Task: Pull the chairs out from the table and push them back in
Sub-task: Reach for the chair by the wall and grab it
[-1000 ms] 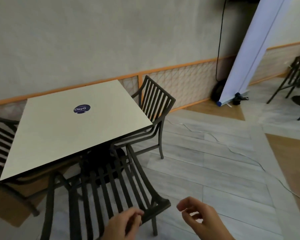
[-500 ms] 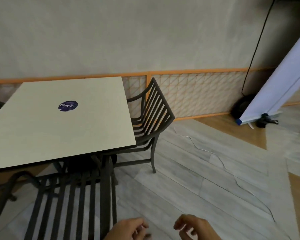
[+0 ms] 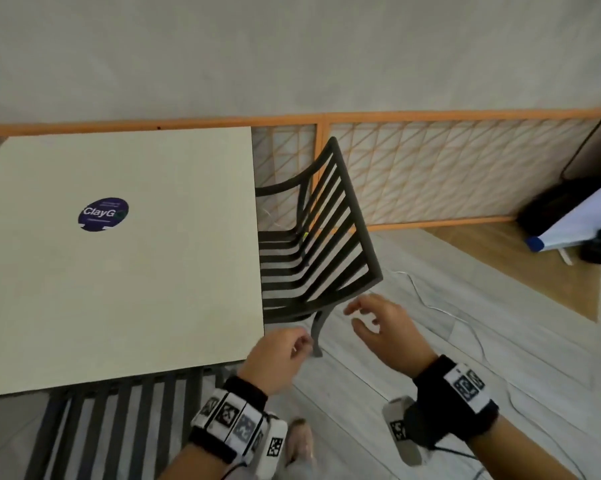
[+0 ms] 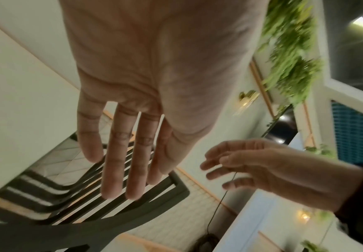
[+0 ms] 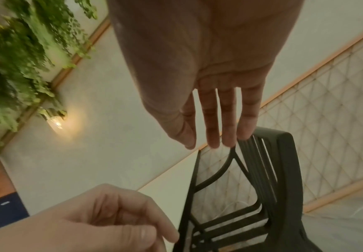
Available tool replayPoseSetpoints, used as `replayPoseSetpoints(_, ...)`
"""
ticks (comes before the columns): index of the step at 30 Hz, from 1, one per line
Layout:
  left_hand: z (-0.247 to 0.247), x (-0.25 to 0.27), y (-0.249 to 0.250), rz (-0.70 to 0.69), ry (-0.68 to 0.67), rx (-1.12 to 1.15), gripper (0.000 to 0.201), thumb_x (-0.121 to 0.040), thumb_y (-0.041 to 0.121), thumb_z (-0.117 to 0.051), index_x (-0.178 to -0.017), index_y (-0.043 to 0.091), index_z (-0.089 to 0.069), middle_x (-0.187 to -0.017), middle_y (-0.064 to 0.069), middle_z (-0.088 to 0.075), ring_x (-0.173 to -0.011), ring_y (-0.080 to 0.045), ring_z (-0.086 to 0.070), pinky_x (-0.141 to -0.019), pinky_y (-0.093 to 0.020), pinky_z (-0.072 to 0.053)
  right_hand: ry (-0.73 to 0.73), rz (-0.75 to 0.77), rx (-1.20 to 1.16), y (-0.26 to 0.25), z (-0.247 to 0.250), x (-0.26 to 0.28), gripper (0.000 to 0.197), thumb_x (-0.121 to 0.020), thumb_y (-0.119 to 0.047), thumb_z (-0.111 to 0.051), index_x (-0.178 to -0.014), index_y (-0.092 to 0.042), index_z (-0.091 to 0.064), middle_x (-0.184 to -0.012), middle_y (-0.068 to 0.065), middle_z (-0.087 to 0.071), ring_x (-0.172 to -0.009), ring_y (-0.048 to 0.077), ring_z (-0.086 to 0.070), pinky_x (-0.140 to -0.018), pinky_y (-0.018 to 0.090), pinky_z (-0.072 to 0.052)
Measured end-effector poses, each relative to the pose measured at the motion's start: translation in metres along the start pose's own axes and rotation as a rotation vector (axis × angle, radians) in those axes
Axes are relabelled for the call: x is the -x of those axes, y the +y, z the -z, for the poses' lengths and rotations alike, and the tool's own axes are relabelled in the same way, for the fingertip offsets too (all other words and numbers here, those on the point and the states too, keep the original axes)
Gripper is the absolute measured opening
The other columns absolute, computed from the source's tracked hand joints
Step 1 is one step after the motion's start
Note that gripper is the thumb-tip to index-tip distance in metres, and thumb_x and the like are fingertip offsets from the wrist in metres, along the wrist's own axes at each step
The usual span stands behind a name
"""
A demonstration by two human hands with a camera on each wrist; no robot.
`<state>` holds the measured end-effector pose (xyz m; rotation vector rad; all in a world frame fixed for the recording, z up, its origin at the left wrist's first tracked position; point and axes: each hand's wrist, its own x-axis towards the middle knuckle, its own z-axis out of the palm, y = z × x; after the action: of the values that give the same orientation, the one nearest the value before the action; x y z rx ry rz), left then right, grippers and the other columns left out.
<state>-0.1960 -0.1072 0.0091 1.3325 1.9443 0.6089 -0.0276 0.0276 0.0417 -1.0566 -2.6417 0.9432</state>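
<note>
Reaching for the chair at the table's right edge

Near chair (image 3: pixel 125 420) tucked at the near edge. My left hand (image 3: pixel 274 358) loosely curled, right hand (image 3: pixel 385 327) spread, both empty, near the far chair (image 3: pixel 337 230) backrest corner; seat under the table (image 3: pixel 119 271), so that rail's my pull point.

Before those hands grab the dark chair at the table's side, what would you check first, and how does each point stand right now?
1. Left hand free: ok, loosely curled, holds nothing.
2. Right hand free: ok, fingers spread.
3. Slatted chair gripped: not ok, neither hand holds it yet.
4. Chair tucked at the table: ok, seat partly under the top.
5. White cable on the floor behind the chair: cannot tell whether a leg would catch it.
</note>
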Motion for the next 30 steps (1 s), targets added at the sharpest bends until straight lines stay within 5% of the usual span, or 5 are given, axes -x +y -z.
replayPoseSetpoints(7,-0.046,-0.14,-0.036,0.175,0.007,-0.075,0.038,-0.096,0.016,-0.05,-0.134,0.014,-0.049,-0.132,-0.009,-0.054,-0.121,-0.026,-0.053,-0.104,-0.041,-0.047,0.139,-0.237,0.17,0.062,-0.01,-0.123,0.066,-0.084,-0.014,-0.063,-0.142,-0.02,-0.032,-0.15,0.018,-0.029,-0.13,0.039,-0.041,-0.106,0.048,-0.04)
replayPoseSetpoints(10,-0.067,-0.176,-0.052,0.245,-0.138,-0.189,0.055,-0.095,0.019,-0.053,-0.146,0.017,-0.033,-0.146,-0.01,-0.039,-0.131,-0.033,-0.041,-0.108,-0.05,-0.042,0.149,-0.275,0.052,0.08,-0.022,-0.149,0.073,-0.091,-0.007,-0.054,-0.151,-0.02,-0.014,-0.142,0.018,-0.037,-0.096,0.031,-0.062,-0.082,0.039,-0.054)
replayPoseSetpoints(13,-0.086,-0.195,-0.064,0.32,-0.264,-0.26,0.067,-0.093,0.022,-0.058,-0.15,0.027,-0.021,-0.148,-0.012,-0.032,-0.131,-0.041,-0.036,-0.106,-0.057,-0.041,0.226,-0.279,0.048,0.094,-0.032,-0.161,0.073,-0.094,-0.005,-0.047,-0.153,-0.018,-0.007,-0.125,0.02,-0.051,-0.075,0.021,-0.055,-0.068,0.035,-0.053)
replayPoseSetpoints(22,-0.1,-0.233,-0.069,0.432,-0.198,-0.279,0.059,-0.096,0.008,-0.047,-0.146,0.031,-0.028,-0.146,-0.015,-0.036,-0.138,-0.056,-0.017,-0.112,-0.07,-0.019,0.296,-0.224,0.061,0.115,-0.032,-0.189,0.071,-0.095,-0.007,-0.046,-0.153,-0.023,-0.011,-0.103,0.017,-0.058,-0.073,0.018,-0.05,-0.066,0.035,-0.052)
replayPoseSetpoints(30,-0.109,-0.237,-0.09,0.341,-0.102,-0.185,0.046,-0.098,0.008,-0.045,-0.137,0.031,-0.04,-0.13,-0.01,-0.052,-0.13,-0.048,-0.036,-0.107,-0.074,-0.025,0.313,-0.248,0.073,0.119,-0.031,-0.193,0.074,-0.093,-0.006,-0.048,-0.153,-0.025,-0.011,-0.091,0.016,-0.061,-0.07,0.021,-0.052,-0.063,0.031,-0.046)
